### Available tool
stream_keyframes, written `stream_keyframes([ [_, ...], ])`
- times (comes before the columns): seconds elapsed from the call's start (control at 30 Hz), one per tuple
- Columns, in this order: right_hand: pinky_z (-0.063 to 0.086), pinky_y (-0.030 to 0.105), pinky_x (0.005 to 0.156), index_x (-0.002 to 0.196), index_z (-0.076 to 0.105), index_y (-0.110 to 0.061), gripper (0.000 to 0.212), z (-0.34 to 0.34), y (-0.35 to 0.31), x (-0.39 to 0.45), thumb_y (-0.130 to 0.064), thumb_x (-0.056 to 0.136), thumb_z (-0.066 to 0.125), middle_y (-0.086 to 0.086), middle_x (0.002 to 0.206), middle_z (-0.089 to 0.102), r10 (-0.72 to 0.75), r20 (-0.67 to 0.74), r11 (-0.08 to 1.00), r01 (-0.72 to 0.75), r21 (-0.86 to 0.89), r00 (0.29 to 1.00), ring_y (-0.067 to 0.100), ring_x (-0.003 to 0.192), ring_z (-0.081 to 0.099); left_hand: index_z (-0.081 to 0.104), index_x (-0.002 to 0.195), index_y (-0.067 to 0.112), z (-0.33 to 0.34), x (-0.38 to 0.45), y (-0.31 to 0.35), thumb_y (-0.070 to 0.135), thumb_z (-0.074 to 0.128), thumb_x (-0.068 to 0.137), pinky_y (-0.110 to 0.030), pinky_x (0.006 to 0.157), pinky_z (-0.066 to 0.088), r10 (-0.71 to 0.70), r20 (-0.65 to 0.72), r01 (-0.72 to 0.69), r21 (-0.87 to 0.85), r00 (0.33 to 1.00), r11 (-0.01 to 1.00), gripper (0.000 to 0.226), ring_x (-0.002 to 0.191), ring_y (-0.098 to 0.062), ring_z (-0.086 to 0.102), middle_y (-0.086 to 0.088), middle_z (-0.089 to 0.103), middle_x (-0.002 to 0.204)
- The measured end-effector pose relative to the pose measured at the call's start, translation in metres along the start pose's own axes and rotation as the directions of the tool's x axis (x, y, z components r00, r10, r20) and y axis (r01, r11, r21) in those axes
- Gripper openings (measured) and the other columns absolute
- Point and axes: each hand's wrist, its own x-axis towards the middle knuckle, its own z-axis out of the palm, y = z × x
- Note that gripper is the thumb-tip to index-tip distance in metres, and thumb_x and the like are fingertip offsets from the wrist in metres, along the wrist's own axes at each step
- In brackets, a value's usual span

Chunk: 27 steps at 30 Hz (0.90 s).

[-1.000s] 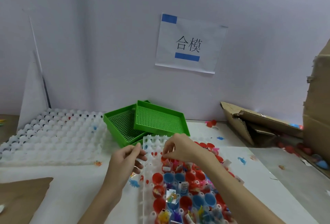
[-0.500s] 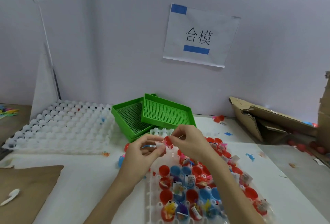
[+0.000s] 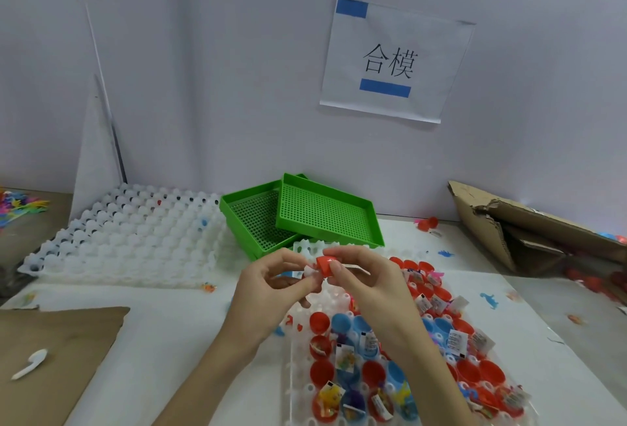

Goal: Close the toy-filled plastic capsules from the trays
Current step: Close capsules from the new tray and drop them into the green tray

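between both hands, red capsule (image 3: 326, 265) half hidden by fingers

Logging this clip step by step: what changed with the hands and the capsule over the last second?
Both hands lifted off the capsule tray. The right hand now holds a red capsule half against the piece pinched in the left hand; a second ago they were apart over the tray. The green trays and empty white tray stayed put.
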Motion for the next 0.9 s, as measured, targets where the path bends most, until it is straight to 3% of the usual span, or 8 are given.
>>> stream_keyframes([
  [0.23,0.06,0.024,0.083,0.109,0.077,-0.017,0.014,0.008,0.002,-0.003,-0.016,0.097,0.069,0.0,0.101,0.079,0.011,-0.037,0.997,-0.009,0.073,0.999,0.015,0.099,0.074,0.082,0.104,0.023,0.0,-0.003,0.0,0.024,0.077,0.087,-0.024,0.061,0.058,0.16,-0.035,-0.15,0.198,0.986,0.969,0.018,0.062,-0.021,0.071,-0.001,0.078,0.08],
  [0.4,0.061,0.027,0.085,0.108,0.078,-0.019,0.014,0.011,0.006,-0.002,-0.017,0.096,0.07,0.001,0.101,0.079,0.052,-0.111,0.99,-0.037,0.133,0.992,0.018,0.097,0.076,0.079,0.111,0.011,0.007,-0.005,0.001,0.009,0.066,0.098,-0.02,0.061,0.057,0.304,0.013,-0.291,0.328,0.953,0.899,0.018,0.075,-0.013,0.071,0.007,0.076,0.096],
  [0.5,0.06,0.025,0.084,0.107,0.078,-0.02,0.014,0.013,0.007,-0.003,-0.02,0.094,0.072,0.0,0.102,0.079,0.047,-0.11,0.987,-0.029,0.156,0.993,0.017,0.098,0.075,0.081,0.108,0.013,0.009,-0.005,0.0,0.004,0.071,0.096,-0.023,0.063,0.06,0.265,-0.054,-0.238,0.296,0.963,0.925,0.018,0.08,-0.017,0.075,0.005,0.078,0.094],
  [0.7,0.06,0.026,0.085,0.105,0.079,-0.022,0.012,0.022,0.008,-0.005,-0.02,0.094,0.074,-0.002,0.103,0.078,0.032,-0.111,0.989,-0.015,0.149,0.993,0.015,0.101,0.074,0.076,0.107,0.02,0.002,-0.002,0.0,0.006,0.08,0.088,-0.025,0.068,0.062,0.067,-0.177,-0.057,0.065,0.982,0.996,0.023,0.082,-0.017,0.078,0.003,0.081,0.093],
  [0.9,0.061,0.029,0.086,0.108,0.078,-0.019,0.014,0.027,0.01,-0.006,-0.021,0.094,0.074,-0.001,0.103,0.079,0.047,-0.139,0.985,-0.023,0.169,0.989,0.017,0.1,0.075,0.084,0.094,0.025,-0.003,-0.001,0.006,0.031,0.084,0.078,-0.022,0.071,0.059,0.006,-0.12,-0.006,0.0,0.993,1.0,0.017,0.078,-0.022,0.077,-0.004,0.08,0.087],
])
